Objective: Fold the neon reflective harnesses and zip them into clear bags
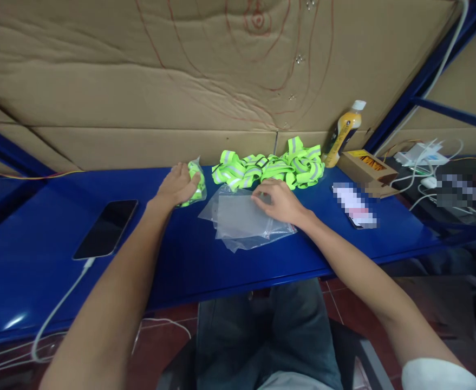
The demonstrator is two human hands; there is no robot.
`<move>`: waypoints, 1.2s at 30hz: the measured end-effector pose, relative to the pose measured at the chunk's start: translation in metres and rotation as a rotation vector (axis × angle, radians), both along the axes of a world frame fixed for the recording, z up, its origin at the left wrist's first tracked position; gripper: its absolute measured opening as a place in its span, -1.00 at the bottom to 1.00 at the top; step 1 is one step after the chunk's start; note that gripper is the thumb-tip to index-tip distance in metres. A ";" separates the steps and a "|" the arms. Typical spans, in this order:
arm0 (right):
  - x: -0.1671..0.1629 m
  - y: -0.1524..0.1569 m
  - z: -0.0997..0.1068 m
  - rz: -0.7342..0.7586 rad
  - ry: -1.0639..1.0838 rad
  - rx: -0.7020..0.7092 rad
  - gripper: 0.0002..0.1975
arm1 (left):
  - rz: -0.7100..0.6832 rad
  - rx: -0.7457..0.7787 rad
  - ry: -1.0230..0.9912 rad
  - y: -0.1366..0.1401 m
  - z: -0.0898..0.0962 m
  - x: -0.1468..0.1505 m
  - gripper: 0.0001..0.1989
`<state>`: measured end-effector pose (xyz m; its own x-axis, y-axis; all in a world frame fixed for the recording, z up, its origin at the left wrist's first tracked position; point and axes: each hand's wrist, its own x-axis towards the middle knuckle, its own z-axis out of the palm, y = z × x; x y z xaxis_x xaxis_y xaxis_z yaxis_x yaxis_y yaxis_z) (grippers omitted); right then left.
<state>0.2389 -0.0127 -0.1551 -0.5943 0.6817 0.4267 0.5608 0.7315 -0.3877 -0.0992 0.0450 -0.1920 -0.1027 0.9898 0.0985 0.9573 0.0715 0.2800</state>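
Note:
My left hand (178, 185) is closed over a clear plastic bag with a folded neon-green reflective strap (199, 184) in it, resting at the back of the blue table. My right hand (279, 201) is over a loose stack of clear plastic bags (240, 216). Its fingers are loosely curved, with a gap between thumb and forefinger, and nothing shows in them. Just behind that hand lies a heap of neon-green straps (302, 165) with silver stripes and a black buckle.
A black phone (106, 230) on a white cable lies at left on the blue table (205, 271). To the right are another phone (353, 206), a yellow-labelled bottle (344, 132), an open cardboard box (367, 170) and tangled white cables. A cardboard wall (119, 97) stands behind.

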 end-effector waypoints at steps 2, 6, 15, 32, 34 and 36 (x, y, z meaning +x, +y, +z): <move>0.000 -0.001 -0.002 0.015 -0.037 -0.008 -0.79 | 0.030 0.012 -0.010 0.001 0.002 0.005 0.03; -0.001 -0.004 -0.006 0.036 -0.157 0.017 -0.76 | 0.092 0.243 0.067 -0.017 0.006 0.034 0.02; -0.005 -0.009 -0.008 0.015 -0.272 0.005 -0.79 | 0.013 0.271 0.124 -0.024 0.005 0.053 -0.15; -0.005 -0.010 -0.004 0.022 -0.339 -0.013 -0.76 | 0.015 0.141 0.131 -0.011 0.011 0.043 -0.20; -0.005 -0.011 -0.003 0.025 -0.339 -0.023 -0.76 | -0.007 0.218 0.077 -0.012 0.018 0.033 -0.24; -0.004 -0.011 -0.002 0.022 -0.340 -0.027 -0.75 | -0.050 0.323 0.082 -0.014 0.023 0.025 -0.28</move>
<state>0.2344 -0.0236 -0.1570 -0.7137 0.6760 0.1837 0.6458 0.7365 -0.2012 -0.0744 0.0310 -0.1690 -0.0338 0.9095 0.4143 0.9777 -0.0558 0.2023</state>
